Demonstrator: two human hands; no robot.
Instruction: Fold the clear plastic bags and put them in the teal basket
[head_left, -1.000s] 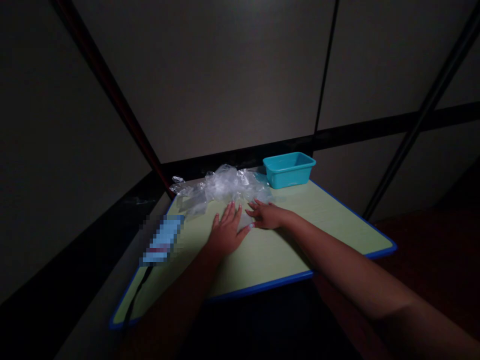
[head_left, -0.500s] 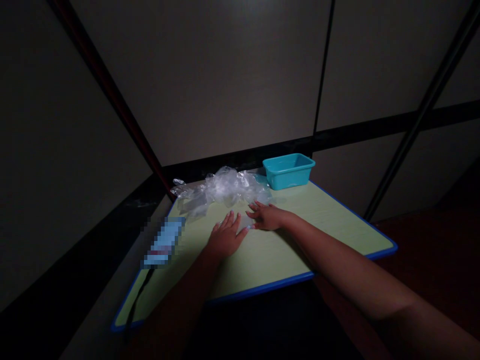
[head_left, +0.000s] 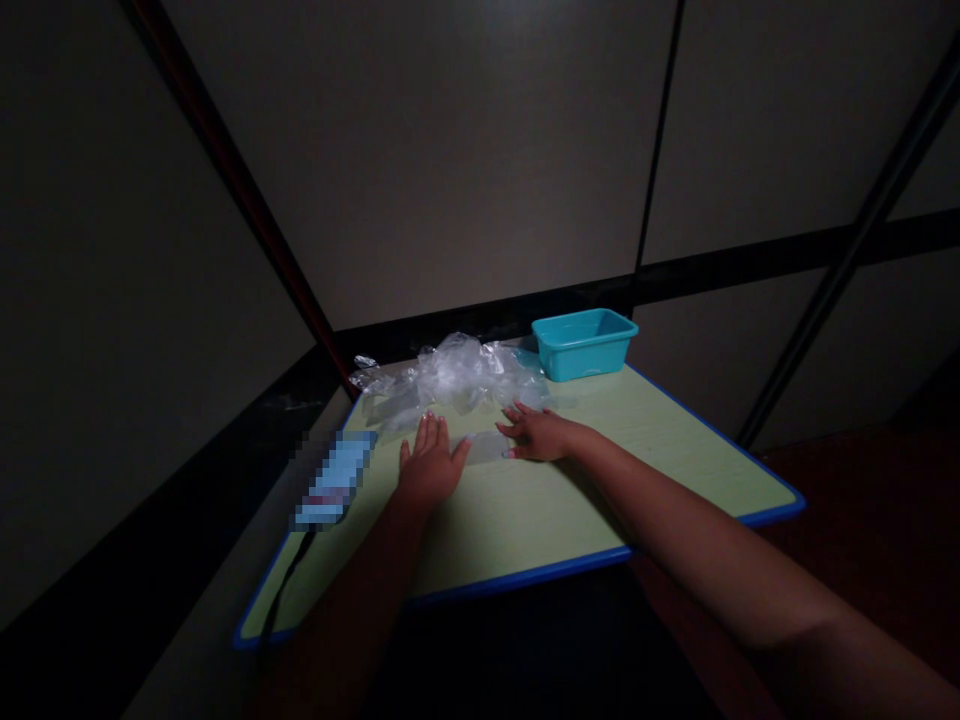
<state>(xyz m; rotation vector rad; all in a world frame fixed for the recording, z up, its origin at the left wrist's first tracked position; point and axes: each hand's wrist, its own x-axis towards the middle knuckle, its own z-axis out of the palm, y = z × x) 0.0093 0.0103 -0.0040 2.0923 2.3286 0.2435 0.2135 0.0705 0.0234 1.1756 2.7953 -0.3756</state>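
A flat, clear plastic piece [head_left: 486,448], perhaps a small bag, lies on the table [head_left: 540,520] between my two hands. My left hand [head_left: 433,466] rests palm down over its left end, fingers stretched out and thumb toward the plastic. At its right end is my right hand [head_left: 538,434], fingers spread and fingertips on or near the plastic's edge. Just beyond both hands sits a crumpled heap of clear plastic bags [head_left: 461,372]. Neither hand grips anything that I can see.
A turquoise basket [head_left: 586,350] stands at the table's back right corner, touching or close to the plastic heap. On the left edge lies a pixelated light-blue flat object [head_left: 336,480] with a dark strap [head_left: 289,575]. Panelled walls [head_left: 480,180] rise behind the table.
My left hand has slid left, away from my right hand, uncovering more of the flat plastic piece. My right hand stays in about the same place. The view has shifted slightly.
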